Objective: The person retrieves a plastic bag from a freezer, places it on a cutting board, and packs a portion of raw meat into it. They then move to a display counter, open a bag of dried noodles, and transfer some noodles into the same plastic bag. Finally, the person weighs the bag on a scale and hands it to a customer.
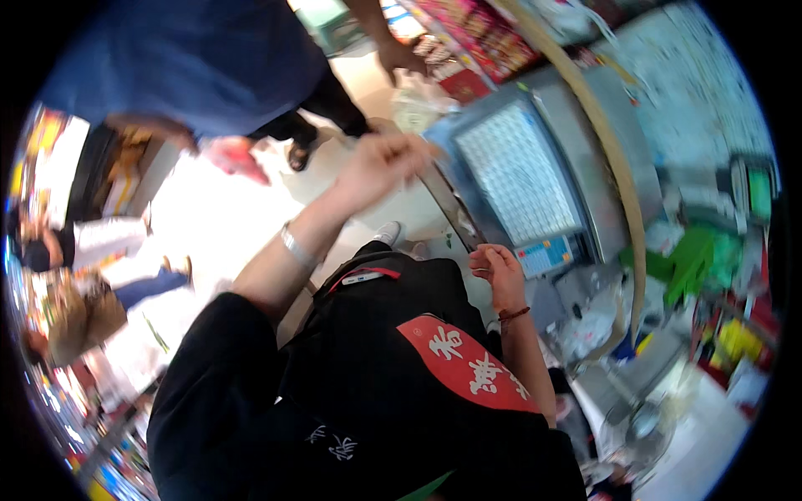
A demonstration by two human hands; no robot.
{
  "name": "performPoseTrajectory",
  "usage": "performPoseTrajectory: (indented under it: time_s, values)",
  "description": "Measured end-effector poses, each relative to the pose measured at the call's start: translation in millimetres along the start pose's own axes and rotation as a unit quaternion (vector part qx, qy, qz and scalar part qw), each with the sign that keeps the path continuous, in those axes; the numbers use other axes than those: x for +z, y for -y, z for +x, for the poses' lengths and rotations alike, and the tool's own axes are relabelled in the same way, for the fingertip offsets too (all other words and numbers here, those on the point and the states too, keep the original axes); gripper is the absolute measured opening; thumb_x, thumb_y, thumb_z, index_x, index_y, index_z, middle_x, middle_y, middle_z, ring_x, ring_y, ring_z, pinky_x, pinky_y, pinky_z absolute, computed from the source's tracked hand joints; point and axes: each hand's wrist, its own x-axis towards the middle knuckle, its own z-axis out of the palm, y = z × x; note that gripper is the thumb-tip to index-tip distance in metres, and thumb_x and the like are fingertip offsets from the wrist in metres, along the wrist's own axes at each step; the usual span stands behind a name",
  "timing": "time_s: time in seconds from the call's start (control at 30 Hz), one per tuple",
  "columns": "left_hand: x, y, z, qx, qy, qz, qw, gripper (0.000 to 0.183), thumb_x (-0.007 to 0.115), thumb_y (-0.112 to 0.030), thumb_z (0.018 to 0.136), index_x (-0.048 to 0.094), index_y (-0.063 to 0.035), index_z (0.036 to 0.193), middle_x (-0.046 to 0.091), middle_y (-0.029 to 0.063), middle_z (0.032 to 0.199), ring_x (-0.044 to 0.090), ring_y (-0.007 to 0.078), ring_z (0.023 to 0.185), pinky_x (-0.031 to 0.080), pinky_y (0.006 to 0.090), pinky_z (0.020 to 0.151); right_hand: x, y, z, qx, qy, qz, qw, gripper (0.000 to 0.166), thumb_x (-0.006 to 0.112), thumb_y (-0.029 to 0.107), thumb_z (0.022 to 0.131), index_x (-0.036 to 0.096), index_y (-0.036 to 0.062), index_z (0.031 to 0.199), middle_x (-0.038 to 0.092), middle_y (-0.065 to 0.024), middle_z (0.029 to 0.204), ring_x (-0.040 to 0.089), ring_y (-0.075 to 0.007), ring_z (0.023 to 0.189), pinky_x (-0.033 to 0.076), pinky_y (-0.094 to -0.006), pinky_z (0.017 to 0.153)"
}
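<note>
My left hand (390, 170), blurred, reaches out over the floor towards the near corner of an electronic scale; whether it holds something small, I cannot tell. A bracelet is around that wrist. Beside the scale's blue keypad (544, 257), my right hand (496, 266) is half curled with nothing visible in it; a dark beaded bracelet circles its wrist. The scale's metal weighing plate (517, 172) has a bumpy surface. A pale plastic bag (416, 103) lies beyond it, close to another person's hand (401, 59). My black apron (376, 351) bears a red patch with writing.
A person in a dark blue shirt (207, 56) stands close at the upper left, a red bag (235, 160) hanging near one hand. Green plastic bags (695, 260) and a metal ladle (645, 419) lie at the right. Other people are at the far left.
</note>
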Motion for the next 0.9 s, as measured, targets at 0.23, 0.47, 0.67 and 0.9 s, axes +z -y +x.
performPoseTrajectory:
  time_s: [0.23,0.47,0.67,0.9]
  values:
    - [9.5,-148.8,-196.0,0.265,0.292,-0.322,0.861,0.040,0.052,-0.010,0.095,0.047,0.0135,0.126,0.064,0.0233,0.097,0.063,0.0302,0.070,0.049,0.0343,0.059,49.8,-10.2,50.0,0.102,0.179,-0.168,0.964,0.019,0.049,0.015,0.096,0.061,0.0019,0.103,0.067,-0.0086,0.091,0.063,-0.0154,0.075,0.051,-0.0261,0.066]
    - [40.5,-142.3,-301.0,0.367,-0.030,-0.182,0.912,0.025,0.066,-0.013,0.088,0.066,0.0028,0.107,0.067,0.0157,0.087,0.063,0.0273,0.071,0.050,0.0338,0.062,119.3,-1.1,59.4,0.123,0.333,-0.340,0.871,0.019,0.046,0.017,0.097,0.058,0.0032,0.104,0.066,-0.0080,0.090,0.064,-0.0144,0.074,0.052,-0.0268,0.066]
    - [19.2,24.5,-335.6,-0.064,-0.622,-0.257,0.737,0.014,0.066,-0.015,0.089,0.063,-0.0035,0.082,0.060,-0.0004,0.070,0.051,0.0038,0.065,0.041,0.0205,0.056,151.1,5.2,53.7,0.112,0.368,-0.365,0.848,0.017,0.046,0.014,0.097,0.058,0.0026,0.103,0.066,-0.0093,0.090,0.063,-0.0147,0.072,0.052,-0.0259,0.064]
    - [-97.8,87.9,-381.1,-0.221,-0.616,0.448,0.610,0.040,0.056,-0.034,0.092,0.058,-0.0035,0.066,0.065,0.0082,0.078,0.060,0.0270,0.069,0.046,0.0399,0.061,131.9,2.6,51.3,0.157,0.351,-0.426,0.819,0.018,0.049,0.017,0.097,0.058,0.0026,0.103,0.067,-0.0089,0.090,0.065,-0.0153,0.072,0.054,-0.0266,0.063]
